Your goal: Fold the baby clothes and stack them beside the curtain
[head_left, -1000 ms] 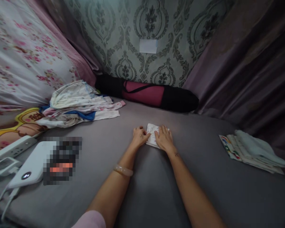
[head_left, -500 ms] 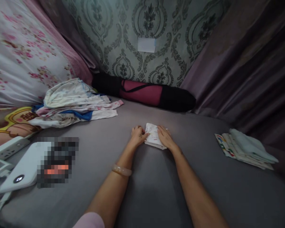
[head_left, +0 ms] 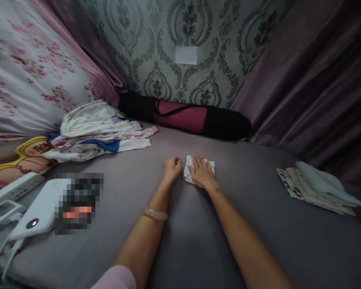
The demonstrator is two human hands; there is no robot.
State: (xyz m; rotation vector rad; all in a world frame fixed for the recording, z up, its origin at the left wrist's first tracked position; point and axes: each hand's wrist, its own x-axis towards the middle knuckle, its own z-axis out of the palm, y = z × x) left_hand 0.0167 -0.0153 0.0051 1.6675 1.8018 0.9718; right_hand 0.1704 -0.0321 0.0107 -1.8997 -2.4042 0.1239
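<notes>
A small folded white cloth with a faint print (head_left: pixel 187 163) lies on the grey sheet (head_left: pixel 192 237) in front of me. My right hand (head_left: pixel 201 171) rests flat on top of it, fingers stretched out, covering most of the cloth. Just left of the cloth, my left hand (head_left: pixel 172 168) is on the sheet with its fingers curled in, apart from the cloth and with nothing visible in it. A pale bangle (head_left: pixel 155 214) circles my left forearm.
Rumpled clothes (head_left: pixel 99 128) are heaped at the back left. Folded cloths (head_left: pixel 319 186) are stacked at the right. A black and maroon long bag (head_left: pixel 183 117) lies along the wall. A power bank (head_left: pixel 40 210) with cables and a power strip (head_left: pixel 16 186) sit at the left.
My right hand has moved from the cloth's right side to lie flat across its top. My left hand has let go of the cloth's left edge and curled up beside it.
</notes>
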